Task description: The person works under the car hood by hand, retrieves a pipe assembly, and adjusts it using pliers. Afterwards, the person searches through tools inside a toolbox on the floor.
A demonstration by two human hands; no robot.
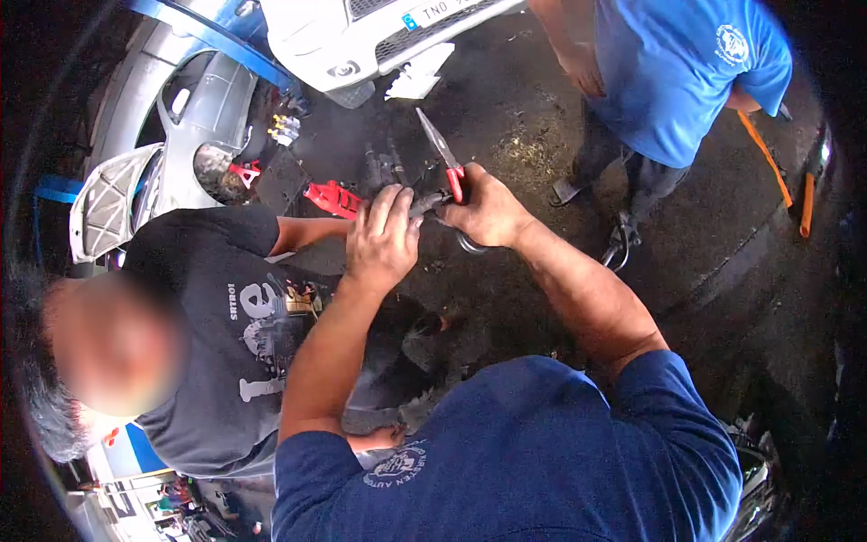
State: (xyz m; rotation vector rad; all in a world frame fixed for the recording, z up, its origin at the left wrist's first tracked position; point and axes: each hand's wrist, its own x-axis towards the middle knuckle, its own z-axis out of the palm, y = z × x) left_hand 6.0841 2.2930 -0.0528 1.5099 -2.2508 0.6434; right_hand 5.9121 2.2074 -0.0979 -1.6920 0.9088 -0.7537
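Observation:
My right hand [488, 208] is closed around long-nose pliers [439, 144] with red grips, their jaws pointing up and to the left. Close beside it, my left hand [383, 237] curls its fingers at a dark, tube-like part [428, 202] that spans the gap between both hands. Its far end disappears under my fingers, so its exact kind is unclear. Below my right hand hangs a dark curved piece [470, 244]; whether it joins the tube-like part I cannot tell. A co-worker's forearm [312, 233] reaches in behind my left hand, that person's hand hidden.
A person in a black T-shirt [212, 334] stands close on the left, another in a blue shirt [664, 81] at the upper right. A red tool-like object [332, 199], a red stand [244, 172], a white car [388, 41] and orange bars [806, 206] surround the dark floor [506, 298].

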